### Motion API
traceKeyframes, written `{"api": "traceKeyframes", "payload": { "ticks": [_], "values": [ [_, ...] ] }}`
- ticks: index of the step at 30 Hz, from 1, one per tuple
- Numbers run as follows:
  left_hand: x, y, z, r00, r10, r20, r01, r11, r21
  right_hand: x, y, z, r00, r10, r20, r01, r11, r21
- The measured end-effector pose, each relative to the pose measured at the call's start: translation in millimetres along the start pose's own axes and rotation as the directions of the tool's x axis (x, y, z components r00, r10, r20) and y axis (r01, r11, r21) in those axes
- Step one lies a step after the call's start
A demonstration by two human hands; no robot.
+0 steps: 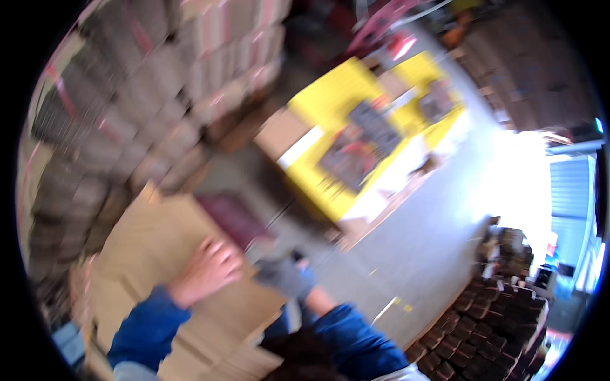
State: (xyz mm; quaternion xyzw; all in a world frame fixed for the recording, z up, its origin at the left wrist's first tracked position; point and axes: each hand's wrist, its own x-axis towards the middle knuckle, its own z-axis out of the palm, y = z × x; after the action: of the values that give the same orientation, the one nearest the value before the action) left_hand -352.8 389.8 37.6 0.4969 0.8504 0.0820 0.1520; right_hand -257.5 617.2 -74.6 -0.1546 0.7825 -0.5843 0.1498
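Strapped brown stacks (pixel 127 95) rise beyond a flat tan cardboard sheet (pixel 159 232), creased in straight lines, at lower left. Over it, the bare left hand (pixel 208 272) bends its fingers loosely; the grey-gloved right hand (pixel 279 277) is at its edge. Blur hides whether either grips.

The left hand (pixel 211 270) is over brown cardboard (pixel 155 235), the gloved right hand (pixel 281 275) apparently touching its edge.
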Motion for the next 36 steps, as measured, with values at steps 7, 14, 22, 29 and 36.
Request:
{"api": "traceKeyframes", "payload": {
  "ticks": [7, 14, 22, 29, 36],
  "values": [
    [20.2, 1.9, 0.2, 0.999, -0.041, 0.01, 0.042, 0.963, -0.266, 11.2, -8.8, -19.9, 0.939, 0.287, 0.19, -0.276, 0.958, -0.082],
    [-2.7, 7.8, 13.2, 0.991, -0.097, -0.093, 0.078, 0.979, -0.188, 11.7, -3.3, -18.7, 0.98, 0.159, 0.122, -0.165, 0.985, 0.042],
    [-1.4, 9.1, 7.6, 0.994, -0.05, -0.102, 0.033, 0.987, -0.158, 17.6, -20.4, -33.6, 0.872, 0.399, 0.284, -0.413, 0.911, -0.011],
    [-2.6, 11.4, 8.4, 0.993, -0.013, -0.121, 0.0, 0.994, -0.105, 13.5, -6.1, -23.7, 0.912, 0.344, 0.223, -0.367, 0.928, 0.07],
    [-8.5, 7.4, 16.5, 0.995, 0.0, -0.099, -0.011, 0.995, -0.103, 17.5, -24.5, -29.7, 0.92, 0.32, 0.227, -0.356, 0.924, 0.14]
  ]
}}
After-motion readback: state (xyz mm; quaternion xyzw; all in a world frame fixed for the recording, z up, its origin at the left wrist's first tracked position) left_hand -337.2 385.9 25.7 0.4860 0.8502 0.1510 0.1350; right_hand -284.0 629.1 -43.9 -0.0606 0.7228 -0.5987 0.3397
